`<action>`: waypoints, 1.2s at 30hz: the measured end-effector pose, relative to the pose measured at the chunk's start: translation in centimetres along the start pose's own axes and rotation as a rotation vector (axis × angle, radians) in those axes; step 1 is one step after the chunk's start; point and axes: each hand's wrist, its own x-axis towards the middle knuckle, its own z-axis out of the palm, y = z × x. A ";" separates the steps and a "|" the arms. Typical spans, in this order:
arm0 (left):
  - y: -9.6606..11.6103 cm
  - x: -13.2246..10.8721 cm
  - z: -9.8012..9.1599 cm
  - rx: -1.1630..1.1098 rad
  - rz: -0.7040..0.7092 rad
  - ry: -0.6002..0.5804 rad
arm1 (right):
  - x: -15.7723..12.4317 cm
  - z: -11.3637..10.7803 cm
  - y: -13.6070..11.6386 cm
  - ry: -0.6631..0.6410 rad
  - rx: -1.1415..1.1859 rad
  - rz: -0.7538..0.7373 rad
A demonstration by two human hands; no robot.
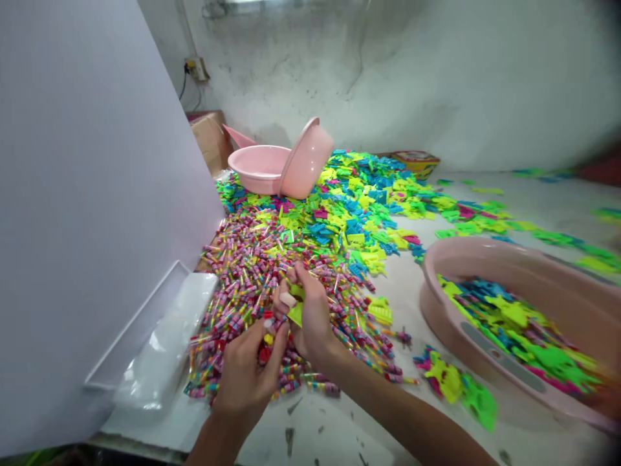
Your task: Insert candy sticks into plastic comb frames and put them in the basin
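My right hand (313,317) is closed, its fingers curled round a flat yellow-green plastic piece (295,314). Close beside it, my left hand (250,366) pinches a small stick with red, pink and yellow parts (268,327); its exact kind is too small to make out. Both hands are just above a wide pile of similar multi-coloured sticks (242,285). Behind that pile spreads a heap of flat plastic pieces (363,194) in yellow, green, blue and pink. The fingers partly hide what both hands hold.
A pink tub (436,285) with plastic pieces and sticks in it stands at the right. Two pink basins (259,162) rest on the heap at the back. Clear plastic bags (167,343) lie at the left by a white panel (97,194). Loose pieces (456,382) lie near the tub.
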 end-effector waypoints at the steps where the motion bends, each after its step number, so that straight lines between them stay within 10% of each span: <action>1: -0.1 0.1 0.0 -0.025 -0.057 0.010 | 0.6 -0.2 -0.7 -0.045 -0.090 0.006; 6: -1.3 0.4 -0.7 -0.269 -0.545 0.131 | 5.6 -4.5 -7.5 0.053 -1.250 -0.183; 13: -1.5 -1.3 -0.2 -0.582 -0.798 0.164 | 9.5 -14.6 -12.9 0.473 -1.880 0.037; 26: -1.2 -1.4 -0.2 -0.625 -0.718 0.014 | 10.4 -16.9 -12.0 0.421 -2.232 0.352; 36: -1.1 -1.2 -0.5 -0.769 -0.697 -0.021 | 11.1 -16.7 -13.1 0.431 -2.196 0.214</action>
